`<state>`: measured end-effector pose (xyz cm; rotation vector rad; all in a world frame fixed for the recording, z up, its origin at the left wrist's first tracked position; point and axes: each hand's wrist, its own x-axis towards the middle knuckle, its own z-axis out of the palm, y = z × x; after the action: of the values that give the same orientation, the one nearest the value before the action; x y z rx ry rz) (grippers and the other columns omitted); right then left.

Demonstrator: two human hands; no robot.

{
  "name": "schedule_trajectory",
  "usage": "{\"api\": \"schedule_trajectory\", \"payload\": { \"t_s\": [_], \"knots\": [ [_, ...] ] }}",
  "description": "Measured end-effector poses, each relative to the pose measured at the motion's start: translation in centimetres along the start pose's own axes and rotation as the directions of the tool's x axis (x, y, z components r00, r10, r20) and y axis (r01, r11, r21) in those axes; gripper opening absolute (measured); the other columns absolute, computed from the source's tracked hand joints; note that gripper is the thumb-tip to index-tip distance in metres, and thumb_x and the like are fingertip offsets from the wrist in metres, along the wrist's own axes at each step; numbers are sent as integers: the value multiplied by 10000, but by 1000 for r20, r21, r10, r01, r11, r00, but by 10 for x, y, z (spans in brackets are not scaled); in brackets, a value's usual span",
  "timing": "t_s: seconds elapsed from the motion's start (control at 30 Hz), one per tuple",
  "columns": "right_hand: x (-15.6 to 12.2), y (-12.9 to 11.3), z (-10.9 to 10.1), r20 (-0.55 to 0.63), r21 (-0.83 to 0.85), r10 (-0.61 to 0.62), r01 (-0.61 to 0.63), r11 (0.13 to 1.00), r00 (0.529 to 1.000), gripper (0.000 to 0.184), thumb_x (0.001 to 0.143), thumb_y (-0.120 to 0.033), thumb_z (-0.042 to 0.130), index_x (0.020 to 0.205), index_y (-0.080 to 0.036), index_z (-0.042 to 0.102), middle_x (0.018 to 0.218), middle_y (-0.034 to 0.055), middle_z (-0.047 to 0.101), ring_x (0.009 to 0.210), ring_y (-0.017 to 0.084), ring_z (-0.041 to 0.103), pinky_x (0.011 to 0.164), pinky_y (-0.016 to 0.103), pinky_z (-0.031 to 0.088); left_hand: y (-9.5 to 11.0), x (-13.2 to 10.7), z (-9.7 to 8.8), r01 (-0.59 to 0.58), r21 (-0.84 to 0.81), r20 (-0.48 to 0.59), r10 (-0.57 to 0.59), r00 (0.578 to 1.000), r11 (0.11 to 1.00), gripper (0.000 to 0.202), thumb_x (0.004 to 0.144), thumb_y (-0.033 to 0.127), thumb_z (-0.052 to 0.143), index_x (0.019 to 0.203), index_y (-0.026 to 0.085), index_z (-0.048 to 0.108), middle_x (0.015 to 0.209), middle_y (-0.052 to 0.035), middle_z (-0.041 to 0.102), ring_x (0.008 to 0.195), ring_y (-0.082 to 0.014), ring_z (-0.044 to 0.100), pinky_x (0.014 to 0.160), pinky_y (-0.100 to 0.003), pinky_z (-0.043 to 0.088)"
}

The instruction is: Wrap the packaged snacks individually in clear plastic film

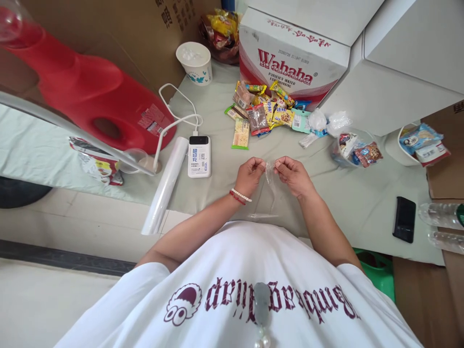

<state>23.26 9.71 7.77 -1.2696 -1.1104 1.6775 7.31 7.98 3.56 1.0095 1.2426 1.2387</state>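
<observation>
My left hand [249,175] and my right hand [294,175] are held close together over the grey-green cloth [217,121]. Both pinch the top of a thin clear plastic bag [269,181] that hangs between them. My left wrist carries a red and white bead bracelet. A pile of small snack packets [263,108] lies just beyond my hands. A roll of clear plastic bags [165,186] lies to the left, next to a white power bank [199,155] with a white cable.
A white Wahaha carton [290,53] stands behind the snacks. A red plastic jug [87,92] lies at left, a paper cup [195,62] at the back. A clear bag of snacks [357,150], a white bowl with packets [416,140], a black phone [404,218] and water bottles [440,215] are at right.
</observation>
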Motion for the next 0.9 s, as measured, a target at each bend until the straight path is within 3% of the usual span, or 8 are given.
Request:
{"api": "schedule_trajectory", "payload": {
  "t_s": [0.17, 0.37, 0.5, 0.6, 0.73, 0.9],
  "knots": [
    [-7, -5, -6, 15, 54, 35, -35, 998, 999, 368, 698, -476, 837, 757, -200, 601, 674, -38, 560, 501, 48, 310, 459, 220, 184, -1, -4, -5, 31, -74, -30, -34, 999, 997, 295, 874, 443, 701, 780, 185, 594, 679, 35, 567, 658, -109, 517, 663, -245, 457],
    [-11, -9, -21, -39, 183, 77, -69, 981, 996, 349, 671, -421, 852, 764, -206, 594, 640, -54, 504, 497, 47, 252, 451, 203, 162, 10, -6, -10, 28, -197, -44, -38, 998, 980, 370, 861, 521, 720, 806, 199, 547, 760, 33, 550, 709, -106, 539, 696, -244, 513],
    [-18, -6, -23, -142, 153, 43, -21, 988, 989, 438, 718, -599, 804, 828, -218, 617, 754, -13, 573, 562, 82, 375, 449, 207, 238, 13, -4, -11, -28, -139, -76, 18, 997, 990, 374, 892, 548, 686, 836, 210, 536, 784, 24, 562, 733, -119, 564, 730, -270, 542],
    [-25, 4, -7, -224, -5, 10, -11, 1000, 975, 522, 764, -726, 702, 873, -219, 643, 858, 26, 620, 693, 130, 485, 490, 226, 338, 13, -8, -4, -121, 15, -108, 122, 987, 993, 339, 947, 530, 625, 858, 215, 538, 774, 7, 589, 736, -136, 575, 742, -283, 530],
    [-22, 21, 13, -221, -157, -46, 11, 988, 974, 451, 699, -602, 804, 849, -209, 642, 816, 0, 596, 717, 128, 469, 575, 241, 385, 12, -13, 2, -188, 116, -54, 195, 979, 975, 331, 970, 533, 587, 885, 215, 552, 808, -17, 619, 768, -154, 596, 762, -303, 530],
    [-13, 27, 5, -278, 4, -53, 57, 998, 959, 348, 742, -521, 762, 826, -235, 581, 818, -17, 580, 739, 123, 508, 656, 239, 453, 10, 0, -14, -99, 22, -88, 101, 991, 995, 375, 937, 574, 621, 858, 219, 529, 781, 4, 596, 742, -136, 590, 762, -285, 548]
  ]
}}
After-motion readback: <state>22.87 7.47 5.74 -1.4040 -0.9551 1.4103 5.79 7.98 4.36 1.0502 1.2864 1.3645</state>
